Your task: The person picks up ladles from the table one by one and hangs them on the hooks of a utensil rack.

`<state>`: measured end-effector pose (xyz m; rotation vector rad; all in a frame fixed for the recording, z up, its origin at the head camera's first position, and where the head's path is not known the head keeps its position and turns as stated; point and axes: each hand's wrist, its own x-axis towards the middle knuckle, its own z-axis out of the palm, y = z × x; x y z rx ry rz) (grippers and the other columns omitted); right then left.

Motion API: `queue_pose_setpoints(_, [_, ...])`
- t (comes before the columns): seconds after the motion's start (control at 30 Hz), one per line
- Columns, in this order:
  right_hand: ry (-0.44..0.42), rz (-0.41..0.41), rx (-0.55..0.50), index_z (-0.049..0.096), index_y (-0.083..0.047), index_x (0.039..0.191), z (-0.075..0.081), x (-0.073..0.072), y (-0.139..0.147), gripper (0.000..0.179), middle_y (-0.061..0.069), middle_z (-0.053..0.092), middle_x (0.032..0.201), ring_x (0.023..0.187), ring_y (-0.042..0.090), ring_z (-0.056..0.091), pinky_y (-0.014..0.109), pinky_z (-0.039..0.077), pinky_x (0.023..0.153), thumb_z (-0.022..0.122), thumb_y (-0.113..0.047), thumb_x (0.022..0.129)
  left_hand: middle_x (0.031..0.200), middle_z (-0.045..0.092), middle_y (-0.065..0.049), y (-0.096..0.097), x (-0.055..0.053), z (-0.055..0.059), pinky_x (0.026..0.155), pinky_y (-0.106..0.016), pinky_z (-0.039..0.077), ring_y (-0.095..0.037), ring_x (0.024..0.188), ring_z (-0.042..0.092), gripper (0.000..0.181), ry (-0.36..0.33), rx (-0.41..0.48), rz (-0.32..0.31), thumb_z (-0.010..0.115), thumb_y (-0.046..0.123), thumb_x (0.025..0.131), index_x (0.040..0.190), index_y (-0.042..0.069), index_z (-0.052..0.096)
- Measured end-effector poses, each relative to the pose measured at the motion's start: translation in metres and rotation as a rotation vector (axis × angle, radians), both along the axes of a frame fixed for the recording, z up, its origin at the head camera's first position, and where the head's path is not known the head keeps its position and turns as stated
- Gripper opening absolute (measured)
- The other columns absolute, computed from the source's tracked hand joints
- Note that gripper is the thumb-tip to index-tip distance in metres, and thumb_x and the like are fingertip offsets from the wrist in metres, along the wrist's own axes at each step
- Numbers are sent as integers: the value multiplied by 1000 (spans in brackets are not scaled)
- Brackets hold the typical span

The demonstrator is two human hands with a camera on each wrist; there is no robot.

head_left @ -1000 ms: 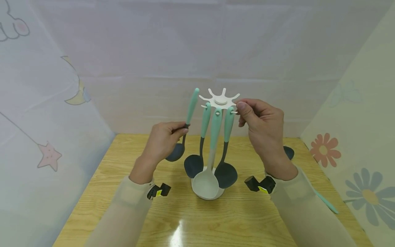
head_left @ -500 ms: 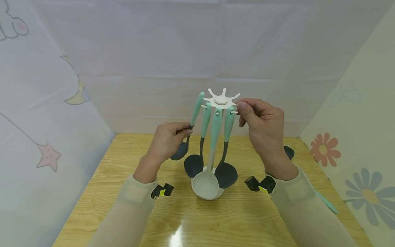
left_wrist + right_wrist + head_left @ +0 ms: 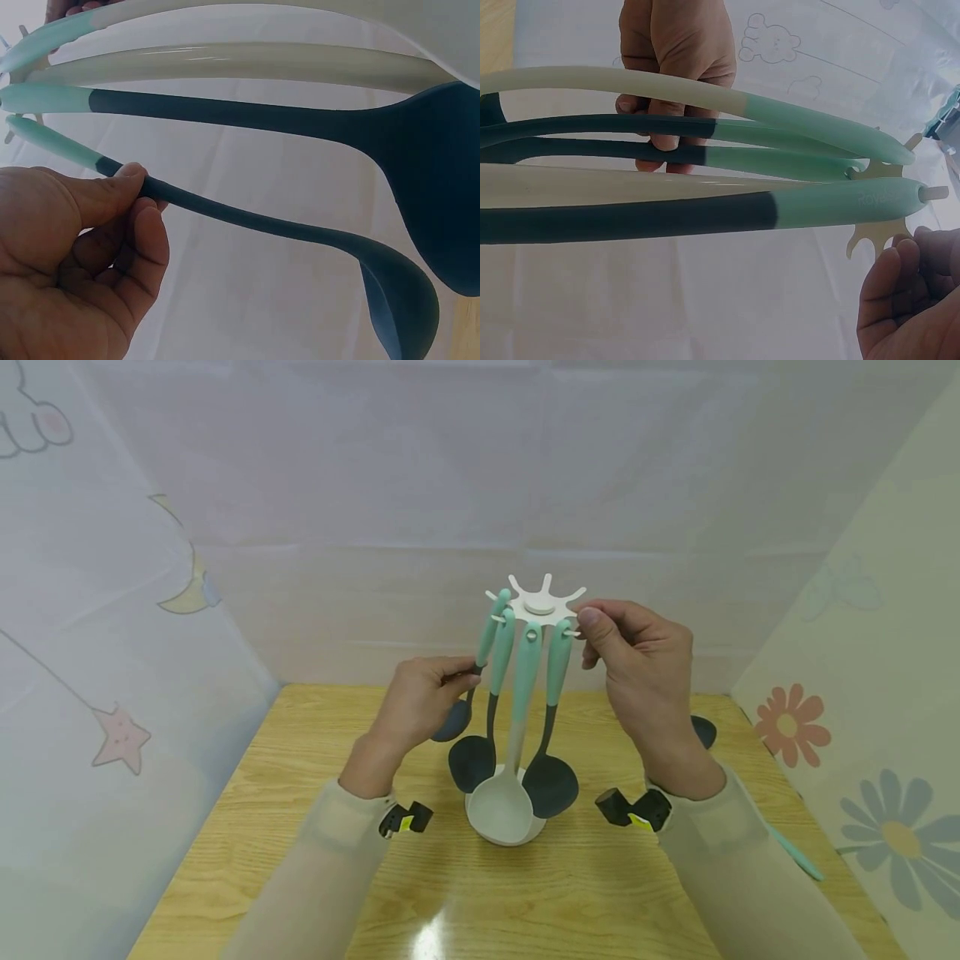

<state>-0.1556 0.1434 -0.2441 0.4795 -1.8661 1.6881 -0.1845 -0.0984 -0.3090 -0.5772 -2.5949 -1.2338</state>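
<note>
The left hand (image 3: pixel 416 697) has moved a little to the right in the head view since one second ago, and it brings with it the dark ladle (image 3: pixel 255 220). At that time the top of its mint handle stands apart from the white rack (image 3: pixel 538 604), on its left; now this top overlaps the left prongs, and one prong tip shows beside it. For the work in hand, I judge that handle and prong are almost matched, but I cannot tell if the prong is through the hole. The right hand (image 3: pixel 645 664) and the three hung utensils, a dark one (image 3: pixel 471 764), a pale ladle (image 3: pixel 498 806) and another dark one (image 3: pixel 551 785), stay nearly where they were.

The left forearm rises from the lower left of the frame, and its fingers are closed in a pinch, thumb against fingertips, on the dark shaft just below the mint handle. The right forearm rises from the lower right; its hand is higher, and its thumb and forefinger pinch the rack at its right edge. The rack stands upright on the wooden surface (image 3: pixel 405 893), near the centre of the frame.
</note>
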Motion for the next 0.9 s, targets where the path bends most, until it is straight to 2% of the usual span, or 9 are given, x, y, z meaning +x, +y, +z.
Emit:
queue_pose_setpoints(0.17, [2,0,-3,76,10,103,-1,0,1,18,6,73,83,63,14,59,21,55,64,72,-7,100,124,77,-9,5,-6,-4,89,-37,63,-24,111,76,31,16,31,-28,69,16,102,132,10,75])
queue_pose_setpoints(0.3, [6,-7,4,77,10,103,-1,-1,0,17,8,73,83,63,14,59,21,55,64,72,-6,100,123,78,-9,8,-7,-7,90,-36,63,-24,111,76,30,24,48,-41,70,15,102,132,9,75])
queue_pose_setpoints(0.47, [11,-11,16,76,10,103,-1,0,1,17,0,73,82,63,13,59,21,54,64,71,-6,101,122,78,-9,12,-8,-9,89,-34,63,-23,110,76,30,-1,63,-34,69,16,103,132,10,75])
queue_pose_setpoints(0.67, [11,-6,2,76,11,103,-2,0,0,17,-2,73,81,62,13,59,20,54,63,71,-5,100,118,79,-5,15,-7,-11,84,-34,63,-19,102,75,29,-10,50,-25,69,16,104,132,12,75])
queue_pose_setpoints(0.9, [15,23,-37,75,14,102,-2,-2,-1,17,0,73,80,61,13,58,20,54,62,72,-3,99,116,78,-3,17,-4,-12,87,-36,62,-17,100,73,29,2,22,-33,68,15,104,133,14,74])
